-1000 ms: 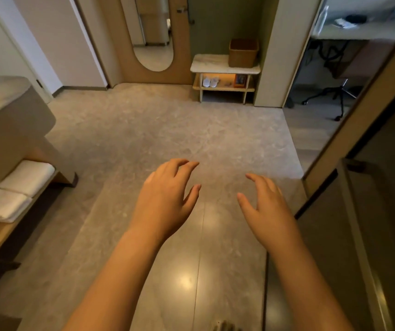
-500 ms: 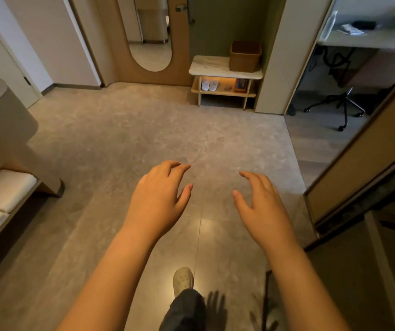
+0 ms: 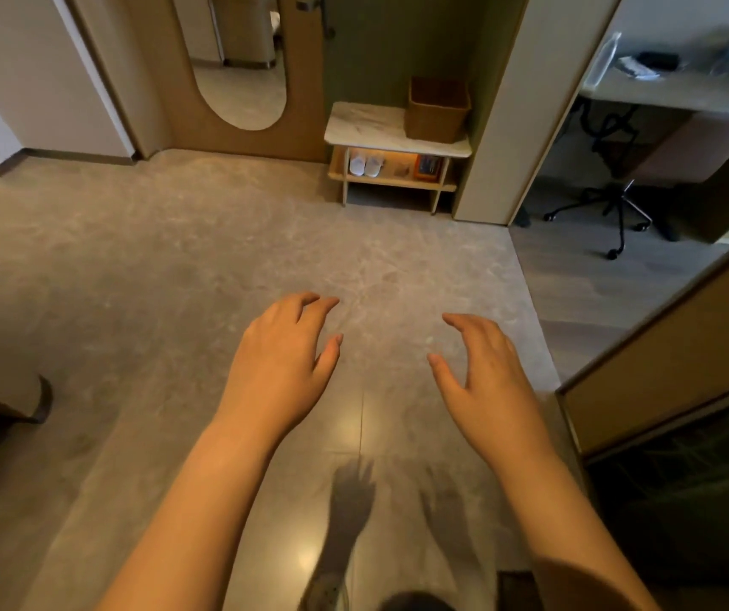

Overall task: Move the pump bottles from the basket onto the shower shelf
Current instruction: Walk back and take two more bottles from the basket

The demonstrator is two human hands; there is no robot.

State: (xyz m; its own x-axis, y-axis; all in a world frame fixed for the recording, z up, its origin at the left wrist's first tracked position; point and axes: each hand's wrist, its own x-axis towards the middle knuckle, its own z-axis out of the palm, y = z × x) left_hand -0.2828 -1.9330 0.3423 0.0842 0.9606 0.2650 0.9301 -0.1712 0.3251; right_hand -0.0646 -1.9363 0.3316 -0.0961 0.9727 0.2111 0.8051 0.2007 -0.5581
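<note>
A brown woven basket (image 3: pixel 437 110) stands on a small marble-topped table (image 3: pixel 367 123) against the far wall. Its inside is hidden from here, and no pump bottles or shower shelf show. My left hand (image 3: pixel 281 368) and my right hand (image 3: pixel 484 377) are stretched out in front of me above the grey floor, well short of the basket. Both have loosely spread, relaxed fingers and hold nothing.
Under the table top, a lower shelf holds white slippers (image 3: pixel 366 164). A wooden door with an oval mirror (image 3: pixel 243 72) is at the back left. A doorway on the right shows a desk and office chair (image 3: pixel 614 200). A wooden panel (image 3: pixel 662 368) stands close on my right.
The view has moved forward and to the right: the basket and table look nearer, and the vanity with towels has slid out at the left. Both hands stay empty and outstretched.
</note>
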